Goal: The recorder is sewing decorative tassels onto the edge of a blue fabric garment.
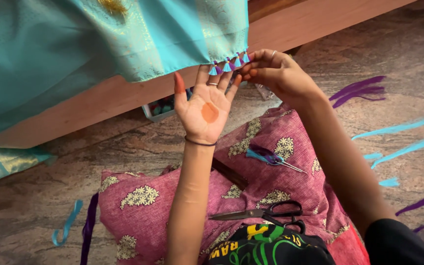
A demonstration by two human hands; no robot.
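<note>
Below the far wooden ledge (99, 105), seen from the head camera, a turquoise cloth (74, 39) with gold woven patterning hangs down over the edge, and along its lower right hem sits a short row of small tassels (229, 64) in turquoise and purple. Both hands are raised to that hem. Left hand (204, 105) is turned palm up with its fingers spread and pointing far, the fingertips just under the tassels at the left end of the row; it pinches nothing that can be seen, and an orange stain marks the palm while a thin dark band circles the wrist. Right hand (273, 71) comes in from the right, its fingers curled and its fingertips pressed together at the right end of the row, at the last tassel by the cloth corner.

Nearer, a pink pillow (172, 196) with pale flower prints lies across the lap. On it, to the right, rests a small bundle of turquoise and purple thread with a needle (273, 158), and closer still a pair of black-handled scissors (263, 212) lies with blades pointing left. Loose strands of turquoise and purple thread (398, 128) are scattered over the stone floor (35, 211) on the right, with a few more on the near left. A small box (159, 109) of thread sits under the ledge, just left of the left hand
</note>
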